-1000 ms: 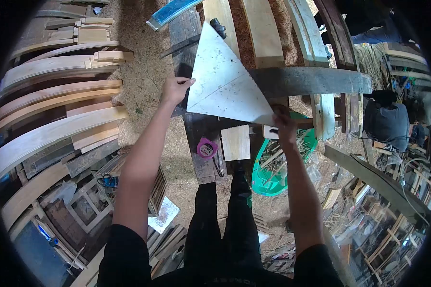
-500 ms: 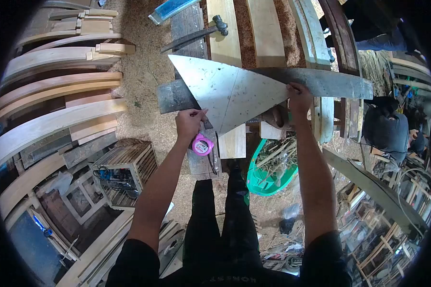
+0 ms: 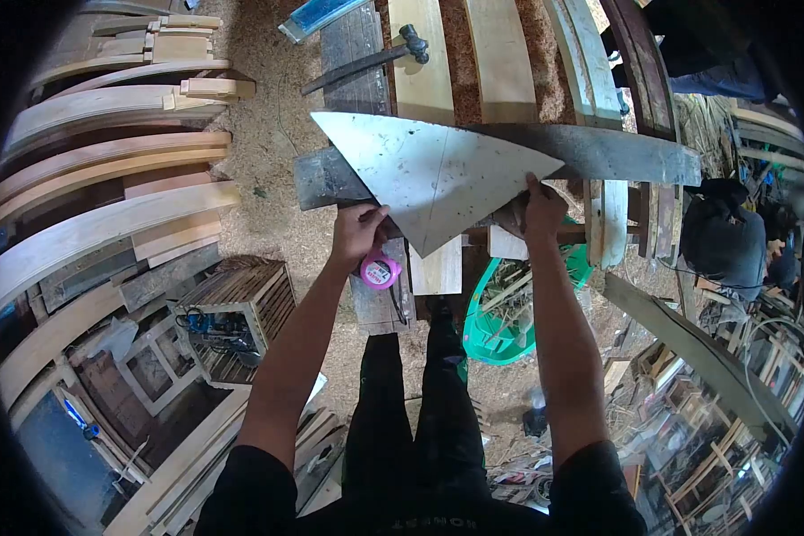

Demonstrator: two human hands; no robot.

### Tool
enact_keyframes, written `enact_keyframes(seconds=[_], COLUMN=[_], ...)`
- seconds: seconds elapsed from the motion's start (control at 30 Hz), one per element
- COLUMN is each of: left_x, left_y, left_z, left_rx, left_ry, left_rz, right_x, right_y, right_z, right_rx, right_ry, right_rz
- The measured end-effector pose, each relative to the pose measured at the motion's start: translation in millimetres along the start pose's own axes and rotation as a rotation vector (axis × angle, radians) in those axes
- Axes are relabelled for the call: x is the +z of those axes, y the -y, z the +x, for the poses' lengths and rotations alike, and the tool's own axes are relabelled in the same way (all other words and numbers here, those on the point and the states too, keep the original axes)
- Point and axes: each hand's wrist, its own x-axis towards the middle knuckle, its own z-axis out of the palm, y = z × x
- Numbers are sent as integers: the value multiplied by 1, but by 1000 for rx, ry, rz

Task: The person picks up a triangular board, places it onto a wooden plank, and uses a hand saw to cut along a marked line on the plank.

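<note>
Right fingers [image 3: 533, 185] now lower on triangle [image 3: 429, 174]

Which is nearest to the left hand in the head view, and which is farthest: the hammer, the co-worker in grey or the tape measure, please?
From the left hand:
1. Tape measure, just below
2. Hammer, above
3. Co-worker, far right

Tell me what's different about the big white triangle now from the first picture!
The white triangle turned counterclockwise: its top point swung down and left, uncovering more of the hammer. The left hand moved down to its lower-left edge; the right hand went up a little, still holding the right corner. The pink tape measure and green tub stayed about where they were.
</note>
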Motion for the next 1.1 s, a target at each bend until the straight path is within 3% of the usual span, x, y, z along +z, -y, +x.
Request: enact_keyframes(seconds=[0.13, 0.2, 0.3, 0.4, 0.5, 0.73, 0.8, 0.83, 0.97, 1.1], left_x=[4, 7, 6, 4, 2, 3, 2, 3, 1, -3], left_y=[-13, -12, -12, -9, -10, 15, 28, 32, 50, 68], left_z=[-8, -7, -5, -2, -4, -20, -30, -38, -60, -64], left_rx=[-78, -85, -80, -81, -74, -41, -83, -74, -24, 43], left_ry=[70, 47, 52, 107, 131, 60, 70, 44, 16, -33], left_rz=[-67, -64, -34, -33, -58, -52, -30, -10, 65, 155], right_x=[1, -2, -1, -4, -5, -22, -33, -34, -59, -76], right_y=[-34, -13, -9, 25, 21, -32, -57, -108, -121, -131], right_z=[31, 14, 13, -8, -3, 12, 7, 29, -24, -51], right_rx=[-60, 97, 126, 110, 95, 10, -23, -179, 15, 29], right_ry=[-32, 13, 46, -19, 28, 157, 230, 227, 360, 321], right_rz=[-29, 295, 408, 199, 225, 245, 120, -52, 164, 111])
